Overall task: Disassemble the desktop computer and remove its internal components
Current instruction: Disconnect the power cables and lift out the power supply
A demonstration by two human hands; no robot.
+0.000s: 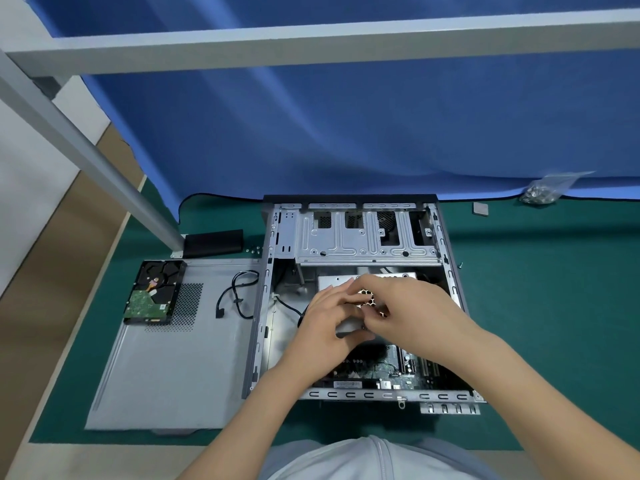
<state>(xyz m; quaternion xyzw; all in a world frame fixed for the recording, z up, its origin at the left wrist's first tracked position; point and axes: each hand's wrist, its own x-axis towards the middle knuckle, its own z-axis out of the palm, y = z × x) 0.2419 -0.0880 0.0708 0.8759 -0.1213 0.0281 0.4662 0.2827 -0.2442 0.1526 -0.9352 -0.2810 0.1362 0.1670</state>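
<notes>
A: Far left?
B: Grey side panel (166, 358) flat on green mat (554, 306). Hard drive (152, 292) on its upper left corner, circuit side up. Black cable (235, 294) loose on the panel, near the case. Black box (213, 242) just beyond the panel's far edge.

A: Centre?
B: Open case (353, 233) lying on its side on the mat, touching the panel's right edge. Drive cage (367, 237) across the far half. Motherboard (384, 370) along the near half, partly hidden under both forearms.

A: Left hand?
B: Left hand (329, 327) reaching in from below, wrist low, palm down, fingers bent and curled over the near left part of a silver power supply (332, 284), thumb tucked under its near edge.

A: Right hand?
B: Right hand (405, 306) coming in from the lower right, forearm crossing the motherboard, knuckles up, fingers curled onto the supply's honeycomb grille, fingertips meeting those of the left. Exact grip hidden behind the fingers.

A: Far right?
B: Small grey square (480, 208) on the mat beyond the case. Clear bag of screws (542, 190) further right, at the foot of a blue curtain (346, 126).
</notes>
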